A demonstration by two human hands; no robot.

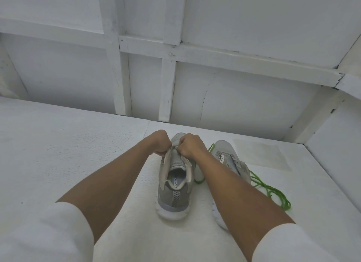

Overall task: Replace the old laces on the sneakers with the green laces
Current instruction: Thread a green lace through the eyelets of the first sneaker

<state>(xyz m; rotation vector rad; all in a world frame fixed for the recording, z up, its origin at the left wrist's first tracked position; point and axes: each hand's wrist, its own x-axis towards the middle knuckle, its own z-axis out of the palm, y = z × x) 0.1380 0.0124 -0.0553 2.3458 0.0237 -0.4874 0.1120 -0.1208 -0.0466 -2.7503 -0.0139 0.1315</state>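
Note:
A grey sneaker (175,187) stands in the middle of the white surface, heel toward me, toe pointing away. Both fists meet over its front eyelets. My left hand (159,143) and my right hand (190,146) each pinch a short stretch of green lace (174,148) that runs between them at the sneaker's tongue. A second grey sneaker (227,156) lies to the right, partly hidden behind my right forearm. A loose green lace (271,191) curls on the surface around that second sneaker, with one loop showing between the two shoes.
The shoes rest on a white foam-like surface (68,154). A white panelled wall with wooden battens (168,85) rises just beyond the toes, and a white side wall (336,148) closes the right side.

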